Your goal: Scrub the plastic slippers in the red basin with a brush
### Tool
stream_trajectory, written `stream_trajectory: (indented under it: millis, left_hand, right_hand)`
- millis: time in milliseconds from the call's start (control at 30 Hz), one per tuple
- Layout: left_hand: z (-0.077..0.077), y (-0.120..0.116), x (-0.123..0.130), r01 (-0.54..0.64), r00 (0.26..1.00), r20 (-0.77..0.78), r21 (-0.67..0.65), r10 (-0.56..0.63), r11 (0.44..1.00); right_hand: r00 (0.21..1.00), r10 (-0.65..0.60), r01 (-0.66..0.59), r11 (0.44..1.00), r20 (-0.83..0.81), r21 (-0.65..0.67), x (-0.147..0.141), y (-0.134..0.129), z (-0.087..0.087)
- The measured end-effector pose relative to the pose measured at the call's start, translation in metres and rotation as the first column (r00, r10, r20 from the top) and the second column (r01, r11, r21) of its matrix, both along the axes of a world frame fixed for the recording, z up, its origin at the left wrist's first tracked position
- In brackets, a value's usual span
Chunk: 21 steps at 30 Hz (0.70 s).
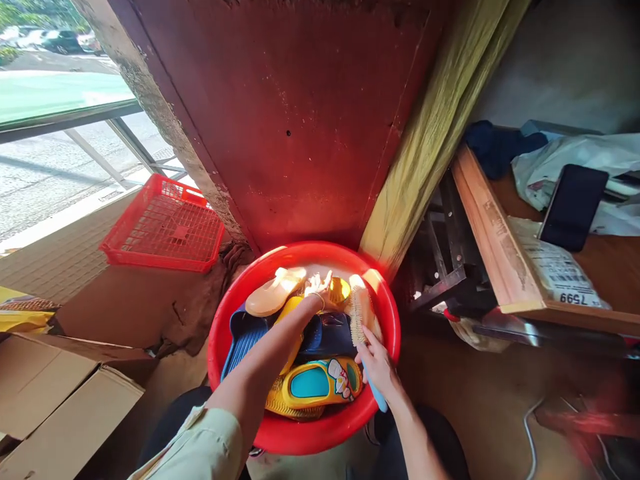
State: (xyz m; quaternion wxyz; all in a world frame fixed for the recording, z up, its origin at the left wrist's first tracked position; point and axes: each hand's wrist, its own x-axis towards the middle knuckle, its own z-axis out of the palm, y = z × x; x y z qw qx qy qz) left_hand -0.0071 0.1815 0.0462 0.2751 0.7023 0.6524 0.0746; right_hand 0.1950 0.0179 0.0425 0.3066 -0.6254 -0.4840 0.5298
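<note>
A red plastic basin (395,320) holds several slip-on shoes. My right hand (379,363) is closed around the blue handle of a scrubbing brush (357,317), bristles facing left, over the basin's right side. My left hand (320,288) reaches into the far part of the basin, fingers spread in bright sunlight, beside a yellow shoe (340,289). Below it sits a dark blue shoe (330,335). Nearest me lies a yellow shoe with a teal insole (309,383) and a cartoon figure. A beige shoe (267,297) rests at the far left, a blue ridged one (245,343) below it.
A red crate (165,233) lies at the left behind cardboard boxes (60,400). A maroon door panel (290,133) stands just beyond the basin, with a yellowish draped cloth (435,133) beside it. On the right, a wooden table (505,227) carries a phone (575,207) and plastic bags.
</note>
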Motion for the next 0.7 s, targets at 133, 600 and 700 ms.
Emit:
stream_trajectory:
  millis: [133,600,700]
  left_hand:
    - [-0.008,-0.001,-0.011,-0.017,0.996,0.093,-0.007,0.018,1.000]
    - [0.060,-0.093,-0.095,-0.055,0.354,0.932,0.111,-0.085,0.992]
    - [0.062,-0.114,-0.101,-0.147,0.291,0.956,0.073,-0.027,0.986]
  right_hand:
    - [1.000,-0.018,0.018,1.000,0.020,0.006,0.002,0.000,0.002]
    - [0.978,0.206,-0.188,0.940,-0.033,0.283,-0.067,0.009,0.068]
    - [0.941,0.323,-0.335,0.929,0.096,0.157,-0.057,-0.018,0.065]
